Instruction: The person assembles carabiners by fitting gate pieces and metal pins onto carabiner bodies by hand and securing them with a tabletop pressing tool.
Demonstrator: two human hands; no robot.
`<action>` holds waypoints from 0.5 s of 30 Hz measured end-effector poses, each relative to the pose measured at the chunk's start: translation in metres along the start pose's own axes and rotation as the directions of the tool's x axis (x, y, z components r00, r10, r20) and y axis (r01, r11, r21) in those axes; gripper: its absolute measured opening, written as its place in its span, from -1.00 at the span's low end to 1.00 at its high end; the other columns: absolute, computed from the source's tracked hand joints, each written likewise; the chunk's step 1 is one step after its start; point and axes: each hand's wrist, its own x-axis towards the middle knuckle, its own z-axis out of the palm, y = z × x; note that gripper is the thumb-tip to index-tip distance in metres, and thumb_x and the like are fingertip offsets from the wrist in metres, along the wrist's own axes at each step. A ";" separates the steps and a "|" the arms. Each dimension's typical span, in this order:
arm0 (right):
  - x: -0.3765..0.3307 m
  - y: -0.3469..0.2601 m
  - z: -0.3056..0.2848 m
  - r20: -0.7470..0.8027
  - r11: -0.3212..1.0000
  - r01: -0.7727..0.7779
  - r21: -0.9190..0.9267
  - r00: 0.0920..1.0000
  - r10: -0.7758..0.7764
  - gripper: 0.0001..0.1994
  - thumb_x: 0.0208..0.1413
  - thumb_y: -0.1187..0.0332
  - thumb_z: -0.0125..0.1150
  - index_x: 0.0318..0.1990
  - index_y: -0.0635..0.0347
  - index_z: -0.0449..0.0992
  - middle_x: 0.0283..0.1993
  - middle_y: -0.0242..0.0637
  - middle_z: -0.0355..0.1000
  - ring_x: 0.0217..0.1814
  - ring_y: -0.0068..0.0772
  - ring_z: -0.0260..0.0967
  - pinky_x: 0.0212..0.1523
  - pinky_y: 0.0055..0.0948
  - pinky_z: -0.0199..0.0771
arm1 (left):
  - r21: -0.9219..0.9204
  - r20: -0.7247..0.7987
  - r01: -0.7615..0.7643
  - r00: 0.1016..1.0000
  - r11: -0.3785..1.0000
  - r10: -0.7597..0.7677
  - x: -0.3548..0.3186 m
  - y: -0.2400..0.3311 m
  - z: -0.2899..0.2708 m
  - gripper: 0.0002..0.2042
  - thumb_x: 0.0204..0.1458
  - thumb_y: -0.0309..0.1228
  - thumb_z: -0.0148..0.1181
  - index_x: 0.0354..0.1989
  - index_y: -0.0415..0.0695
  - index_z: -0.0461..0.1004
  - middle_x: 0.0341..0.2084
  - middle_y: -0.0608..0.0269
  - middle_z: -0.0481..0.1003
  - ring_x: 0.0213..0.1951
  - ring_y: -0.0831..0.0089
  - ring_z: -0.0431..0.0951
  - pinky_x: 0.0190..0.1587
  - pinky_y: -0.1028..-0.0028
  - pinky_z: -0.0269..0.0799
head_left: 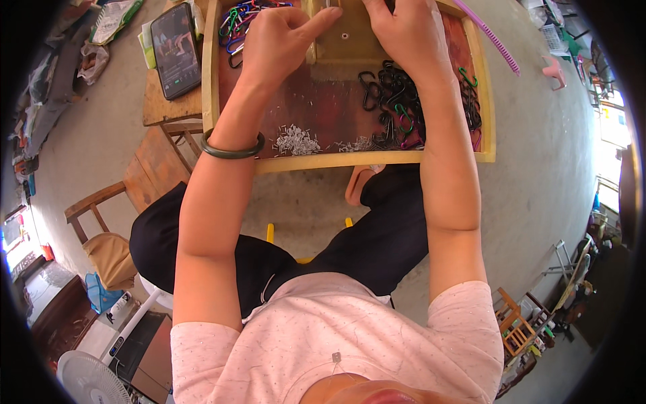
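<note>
My left hand [279,44] is at the far edge of the view, fingers curled and thumb stretched to the right. What it holds, if anything, does not show clearly. My right hand [410,34] is opposite, fingers bent and partly cut off by the upper edge; its grip is also hidden. Both are above a wooden tray [336,161] with a raised rim. Coloured carabiners [232,27] lie beside my left hand. A heap of mostly black carabiners [397,87] lies beneath my right forearm. Small silver pins [296,140] form a loose pile near the front rim.
A phone [176,50] rests on a wooden stool [153,94] left of the tray. A wooden chair [148,168] stands close to my left leg. A purple coiled strip [494,40] crosses the tray's far right corner. A white fan [91,377] is at the lower left.
</note>
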 end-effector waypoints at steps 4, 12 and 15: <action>0.005 -0.003 0.011 0.117 0.929 0.303 -0.211 0.952 -0.284 -0.56 0.18 0.46 0.19 0.22 0.38 0.49 0.09 0.17 0.54 0.14 0.17 0.50 0.22 -0.06 0.44 | 0.062 -0.057 -0.044 0.997 0.997 0.048 -0.002 -0.004 0.000 -0.44 0.13 0.04 0.39 -0.69 -0.19 0.49 -0.83 0.42 0.22 -0.68 0.69 0.19 -0.59 0.48 0.12; -0.001 -0.005 0.009 0.119 0.889 0.402 -0.218 0.915 -0.384 -0.61 0.11 0.52 0.17 0.12 0.35 0.57 0.01 0.09 0.59 0.07 0.12 0.53 0.15 -0.06 0.43 | 0.361 0.561 -0.336 0.824 0.870 0.086 -0.010 0.042 -0.055 -0.22 -0.21 -0.13 0.57 0.18 -0.23 0.36 0.07 -0.04 0.40 0.06 -0.04 0.42 0.12 0.11 0.37; 0.002 -0.010 0.017 0.120 0.886 0.418 -0.203 0.908 -0.401 -0.61 0.11 0.52 0.17 0.12 0.32 0.58 -0.02 0.05 0.60 0.05 0.08 0.54 0.10 -0.07 0.43 | 0.713 -0.144 -0.346 0.778 0.609 0.611 -0.011 0.024 -0.022 -0.29 -0.23 -0.10 0.56 0.06 -0.24 0.43 -0.04 0.06 0.47 0.02 0.02 0.44 0.13 0.13 0.33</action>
